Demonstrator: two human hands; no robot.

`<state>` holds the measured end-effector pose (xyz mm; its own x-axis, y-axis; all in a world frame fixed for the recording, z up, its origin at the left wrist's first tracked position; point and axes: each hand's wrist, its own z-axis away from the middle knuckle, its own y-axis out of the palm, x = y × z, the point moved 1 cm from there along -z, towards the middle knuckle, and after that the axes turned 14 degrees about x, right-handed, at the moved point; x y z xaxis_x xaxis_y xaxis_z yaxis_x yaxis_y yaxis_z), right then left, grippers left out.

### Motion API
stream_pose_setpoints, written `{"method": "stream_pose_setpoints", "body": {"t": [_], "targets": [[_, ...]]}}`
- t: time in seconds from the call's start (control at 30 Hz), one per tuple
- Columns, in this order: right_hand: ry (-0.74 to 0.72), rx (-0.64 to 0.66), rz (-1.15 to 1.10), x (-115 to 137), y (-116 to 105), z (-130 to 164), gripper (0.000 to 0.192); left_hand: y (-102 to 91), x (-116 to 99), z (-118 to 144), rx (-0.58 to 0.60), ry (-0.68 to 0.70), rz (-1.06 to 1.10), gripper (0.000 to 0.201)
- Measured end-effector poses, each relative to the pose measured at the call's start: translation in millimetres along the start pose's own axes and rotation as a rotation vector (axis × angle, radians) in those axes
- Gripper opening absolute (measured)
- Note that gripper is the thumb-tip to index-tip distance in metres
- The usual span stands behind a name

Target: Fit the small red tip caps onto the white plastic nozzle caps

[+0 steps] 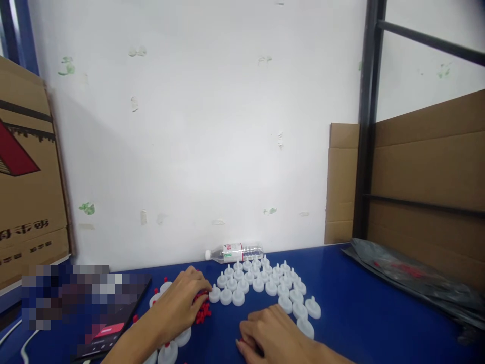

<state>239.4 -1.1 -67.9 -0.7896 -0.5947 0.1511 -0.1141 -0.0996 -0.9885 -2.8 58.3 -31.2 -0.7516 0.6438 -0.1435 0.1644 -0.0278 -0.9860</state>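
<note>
My left hand [187, 298] reaches over a small pile of red plastic caps [203, 313], fingers bent and apart from the thumb. Its index fingertip is beside a white nozzle lid [214, 294], and I cannot tell if they touch. My right hand [271, 333] is curled low over the table, thumb and fingers closed. A bit of red shows at its fingertips, seemingly a small red cap; most of it is hidden. Several white nozzle lids [258, 284] stand spout up beyond the hands. Lids with red caps on their spouts [167, 352] stand around my left forearm.
A clear plastic bottle [235, 253] lies against the wall. At left are a dark tablet-like device [117, 316], white cables [26, 344] and a cardboard box [30, 167]. A grey plastic bag [401, 278] lies at right on the blue table [352, 303], near a black metal frame [367, 151].
</note>
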Motion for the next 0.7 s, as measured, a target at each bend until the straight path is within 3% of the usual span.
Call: {"method": "stream_pose_setpoints", "body": {"t": [0.2, 0.27, 0.4, 0.5, 0.6, 0.7], "targets": [[0.060, 0.013, -0.047, 10, -9, 7, 0.020, 1.6, -17, -14, 0.002, -0.048, -0.154, 0.040], [0.086, 0.012, -0.049, 11, -10, 8, 0.017, 1.6, -19, -17, 0.021, -0.078, -0.209, 0.037], [0.082, 0.034, -0.045, 11, -9, 11, 0.028, 1.0, -21, -23, 0.076, -0.077, -0.261, 0.032], [0.011, 0.004, -0.116, 7, -8, 13, 0.014, -0.1, -20, -26, 0.084, -0.068, -0.248, 0.025], [-0.037, -0.041, -0.196, 4, -7, 13, 0.008, -4.3, -20, -26, 0.052, -0.066, -0.215, 0.019], [-0.051, -0.056, -0.207, 4, -7, 12, 0.010, -12.9, -21, -20, -0.056, -0.085, -0.121, 0.016]]}}
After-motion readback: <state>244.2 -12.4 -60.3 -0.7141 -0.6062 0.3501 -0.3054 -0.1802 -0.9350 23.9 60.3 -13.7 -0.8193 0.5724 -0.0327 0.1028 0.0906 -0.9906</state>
